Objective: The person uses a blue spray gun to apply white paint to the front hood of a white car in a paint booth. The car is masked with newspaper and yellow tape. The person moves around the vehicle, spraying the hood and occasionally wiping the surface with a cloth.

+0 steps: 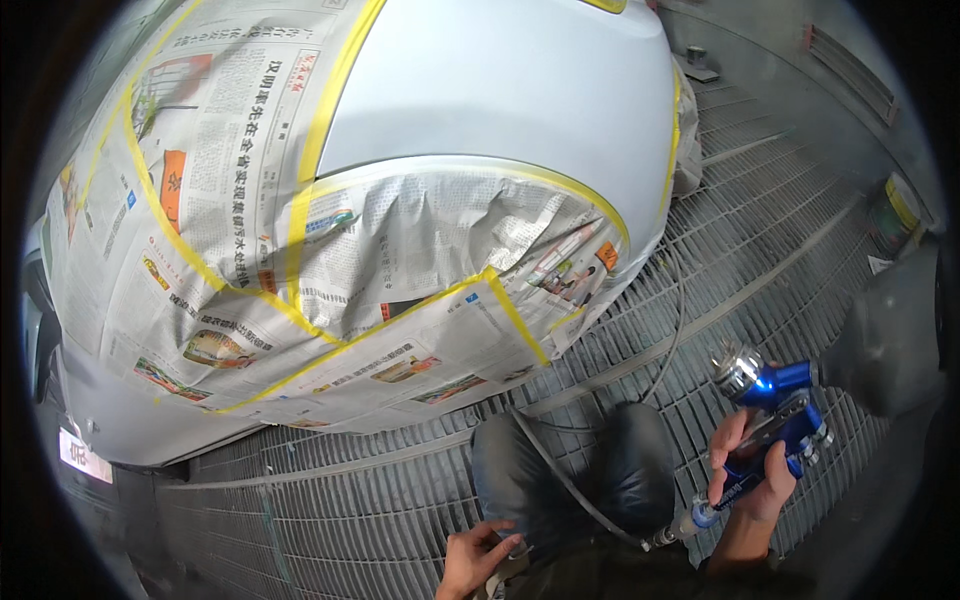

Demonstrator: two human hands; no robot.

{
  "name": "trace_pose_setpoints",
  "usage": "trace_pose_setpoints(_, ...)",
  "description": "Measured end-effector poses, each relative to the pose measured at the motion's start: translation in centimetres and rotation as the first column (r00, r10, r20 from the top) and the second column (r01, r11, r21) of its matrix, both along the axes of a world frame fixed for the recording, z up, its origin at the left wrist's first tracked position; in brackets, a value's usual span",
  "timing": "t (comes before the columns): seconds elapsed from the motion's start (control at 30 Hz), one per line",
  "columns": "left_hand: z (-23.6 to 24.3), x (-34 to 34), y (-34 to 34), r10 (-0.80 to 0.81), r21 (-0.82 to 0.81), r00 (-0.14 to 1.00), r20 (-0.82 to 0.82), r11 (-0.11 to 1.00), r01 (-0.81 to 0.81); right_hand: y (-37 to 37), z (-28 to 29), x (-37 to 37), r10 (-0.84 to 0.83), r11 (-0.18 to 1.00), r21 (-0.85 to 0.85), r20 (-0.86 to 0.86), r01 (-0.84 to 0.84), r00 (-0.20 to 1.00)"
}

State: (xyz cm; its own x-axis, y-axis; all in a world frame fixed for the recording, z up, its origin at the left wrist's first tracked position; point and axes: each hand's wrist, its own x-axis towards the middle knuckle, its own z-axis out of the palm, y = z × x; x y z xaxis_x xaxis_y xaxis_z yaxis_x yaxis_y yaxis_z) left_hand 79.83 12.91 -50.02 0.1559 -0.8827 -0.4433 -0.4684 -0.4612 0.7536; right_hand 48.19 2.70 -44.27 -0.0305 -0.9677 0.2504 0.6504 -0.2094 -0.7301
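Note:
My right hand (755, 470) is wrapped round the grip of a blue and silver spray gun (800, 420) at the lower right. Its nozzle points up and left, toward the car's side, well apart from it. A large grey, blurred cup (890, 330) joins the gun on the right. From the handle's lower end an air hose (570, 480) runs left, then loops up across the floor. Near my lap, my left hand (478, 560) rests low with fingers loosely bent and a gap between finger and thumb. A small pale patch beside the thumb is unclear.
A pale car panel (500, 90) stands ahead, bordered by yellow tape (330, 90) and newspaper masking (400, 240). Slatted metal grating (360, 490) forms the floor under my knees (570, 450). A can (895, 215) stands far right, and a small dark container (696, 55) at the back.

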Motion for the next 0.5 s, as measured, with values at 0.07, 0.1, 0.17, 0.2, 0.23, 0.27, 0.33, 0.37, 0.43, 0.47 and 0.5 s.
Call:
trace_pose_setpoints(0.07,-0.2,-0.3,-0.6,-0.039,0.029,0.998,0.057,0.999,0.037,-0.7,-0.3,0.1,-0.069,0.997,0.040,0.007,0.068,0.998)
trace_pose_setpoints(0.1,-0.2,-0.6,-1.1,-0.060,0.023,0.996,0.070,0.998,0.059,-1.0,-1.1,-0.5,-0.047,0.997,0.063,0.010,0.046,0.999)
trace_pose_setpoints(0.17,0.0,-0.9,-2.0,-0.100,0.009,0.990,0.100,0.995,0.100,-1.9,-2.0,-1.0,-0.023,0.994,0.111,-0.005,0.023,1.000)
trace_pose_setpoints(0.2,0.0,-1.1,-2.3,-0.116,0.017,0.987,0.114,0.993,0.115,-2.3,-2.5,-1.6,0.063,0.995,0.080,0.018,-0.064,0.998)
trace_pose_setpoints(0.23,0.1,-1.3,-2.7,-0.130,0.021,0.983,0.128,0.991,0.129,-2.6,-2.1,-1.1,-0.071,0.988,0.143,0.063,0.061,0.995)
trace_pose_setpoints(0.27,0.2,-1.4,-3.0,-0.145,0.027,0.979,0.141,0.989,0.143,-2.9,-2.5,-1.6,-0.031,0.992,0.120,0.061,0.024,0.998)
trace_pose_setpoints(0.33,0.1,-1.6,-3.5,-0.136,0.016,0.983,0.125,0.991,0.135,-3.7,-3.4,-2.3,0.002,0.994,0.111,0.064,-0.010,0.998)
trace_pose_setpoints(0.37,-0.1,-1.7,-3.8,-0.135,0.007,0.984,0.113,0.991,0.135,-3.9,-3.5,-2.6,-0.006,0.993,0.121,0.065,-0.002,0.998)
trace_pose_setpoints(0.43,-0.1,-1.8,-4.4,-0.155,0.033,0.982,0.110,0.988,0.152,-3.8,-4.4,-2.6,-0.099,0.983,0.167,0.108,0.080,0.989)
trace_pose_setpoints(0.47,-0.2,-1.9,-4.6,-0.165,0.046,0.980,0.109,0.986,0.161,-3.8,-4.9,-2.4,-0.184,0.967,0.202,0.143,0.153,0.973)
trace_pose_setpoints(0.5,-0.3,-2.0,-4.7,-0.171,0.040,0.979,0.108,0.985,0.168,-3.9,-5.1,-2.5,-0.191,0.964,0.214,0.153,0.156,0.970)
